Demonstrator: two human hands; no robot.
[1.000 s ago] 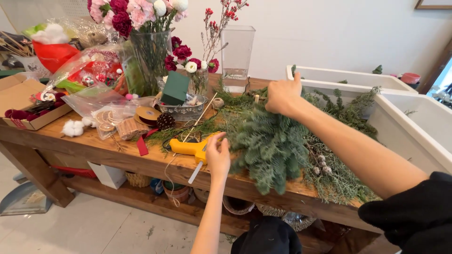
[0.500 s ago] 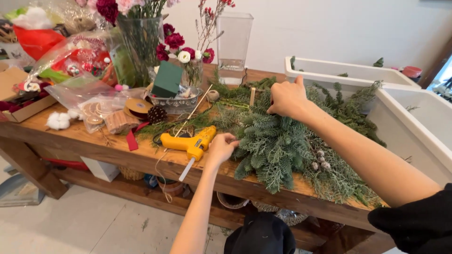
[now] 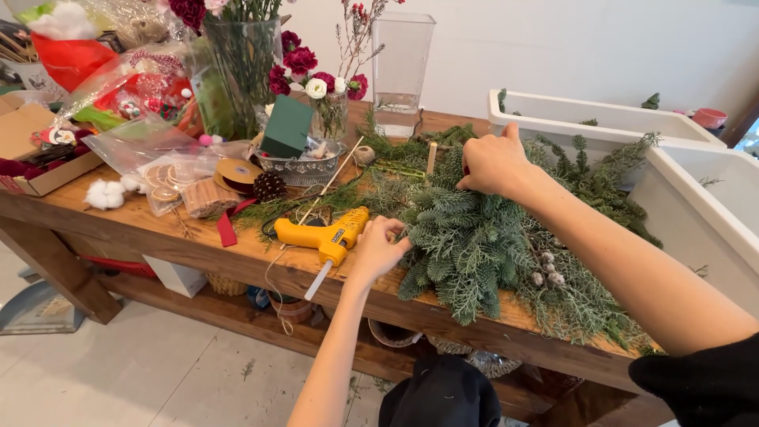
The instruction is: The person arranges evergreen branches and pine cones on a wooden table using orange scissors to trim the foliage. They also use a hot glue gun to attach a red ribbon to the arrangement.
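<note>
Both fingertips buried in evergreen bundle [image 3: 474, 237]

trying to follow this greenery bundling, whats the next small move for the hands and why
Probably draw the twine snug round the stems. The right hand presses down on the evergreen bundle, while the left hand pinches at its edge beside the yellow glue gun, with thin twine trailing off the table. The boughs look loose and unbound.

Both hands [image 3: 379, 249] on evergreen wreath [image 3: 474, 237]
</note>
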